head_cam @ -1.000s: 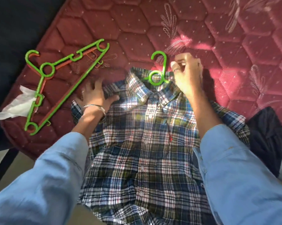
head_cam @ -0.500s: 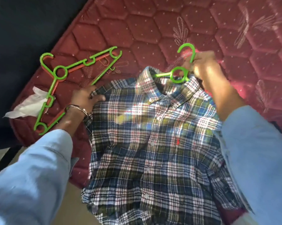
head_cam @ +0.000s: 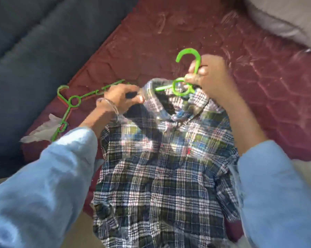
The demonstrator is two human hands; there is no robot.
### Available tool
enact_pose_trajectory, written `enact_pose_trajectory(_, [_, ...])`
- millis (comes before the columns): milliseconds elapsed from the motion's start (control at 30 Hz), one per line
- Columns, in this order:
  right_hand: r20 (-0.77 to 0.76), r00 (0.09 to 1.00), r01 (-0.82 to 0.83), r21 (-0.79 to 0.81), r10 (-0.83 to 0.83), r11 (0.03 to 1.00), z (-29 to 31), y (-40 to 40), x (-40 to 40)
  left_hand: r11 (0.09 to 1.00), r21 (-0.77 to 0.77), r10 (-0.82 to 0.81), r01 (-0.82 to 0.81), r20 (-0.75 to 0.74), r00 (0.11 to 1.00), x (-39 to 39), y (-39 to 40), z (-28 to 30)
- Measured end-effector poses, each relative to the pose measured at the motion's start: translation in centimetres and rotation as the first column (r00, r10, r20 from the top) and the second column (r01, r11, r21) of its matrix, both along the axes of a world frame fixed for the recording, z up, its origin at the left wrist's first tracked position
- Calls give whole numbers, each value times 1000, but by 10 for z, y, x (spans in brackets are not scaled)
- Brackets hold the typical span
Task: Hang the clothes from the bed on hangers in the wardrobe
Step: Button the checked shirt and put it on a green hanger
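Right hand (head_cam: pixel 210 77) pinches the green hanger (head_cam: pixel 182 86) inside the plaid shirt (head_cam: pixel 162 167); left hand (head_cam: pixel 119 99) grips its collar. Left of the shirt lie spare hangers (head_cam: pixel 70 104) and a white tissue (head_cam: pixel 42 131).

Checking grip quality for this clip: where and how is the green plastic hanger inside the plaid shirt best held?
Grip the green plastic hanger at the stem between hook and ring, coming from the right as the right hand does. Only that part sticks out of the plaid shirt's collar; the hanger's arms are buried inside. The left hand holds the collar's left side.
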State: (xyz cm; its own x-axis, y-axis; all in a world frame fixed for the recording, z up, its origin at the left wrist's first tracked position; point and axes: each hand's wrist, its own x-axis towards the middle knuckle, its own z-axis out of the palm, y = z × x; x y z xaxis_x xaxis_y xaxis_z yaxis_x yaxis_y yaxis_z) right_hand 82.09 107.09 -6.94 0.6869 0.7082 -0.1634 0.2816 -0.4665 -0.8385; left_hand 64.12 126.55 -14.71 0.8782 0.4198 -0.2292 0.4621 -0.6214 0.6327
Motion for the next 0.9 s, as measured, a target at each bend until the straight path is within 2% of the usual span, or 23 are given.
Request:
enact_pose_trajectory(100, [109, 993, 49, 32, -52, 998, 39, -12, -4, 992, 113, 33, -58, 212, 977, -7, -20, 56])
enact_pose_trajectory(200, [239, 971, 6, 71, -23, 997, 96, -25, -15, 955, 294, -40, -45, 276, 960, -20, -43, 121])
enact_pose_trajectory(300, [315, 949, -54, 136, 9, 989, 159, -32, -31, 946, 304, -32, -114, 438, 898, -40, -53, 185])
enact_pose_trajectory(367, [405, 913, -91, 102, 42, 991, 205, -38, -48, 906, 396, -61, -150, 473, 879, -53, -63, 231])
enact_pose_trajectory(467, [424, 905, -75, 225, -28, 972, 275, -53, -72, 879, 425, -75, -218, 575, 815, -69, -76, 299])
enact_pose_trajectory(567, [483, 875, -93, 253, -42, 963, 341, -65, -96, 870, 434, -63, -233, 568, 821, -93, -96, 364])
enact_pose_trajectory(700, [496, 865, -112, 335, -74, 936, 412, -74, -128, 879, 358, 47, -316, 595, 802, -126, -120, 436])
enact_pose_trajectory(767, [554, 830, -125, 300, -66, 946, 441, -81, -151, 874, 403, 37, -271, 501, 864, -147, -127, 463])
enact_pose_trajectory(833, [572, 819, -185, 337, -45, 923, 462, -88, -170, 875, 449, -20, -180, 405, 914, -168, -132, 488])
enact_pose_trajectory(900, [626, 774, -162, 340, -95, 926, 478, -96, -184, 895, 420, -14, -152, 366, 931, -191, -135, 509])
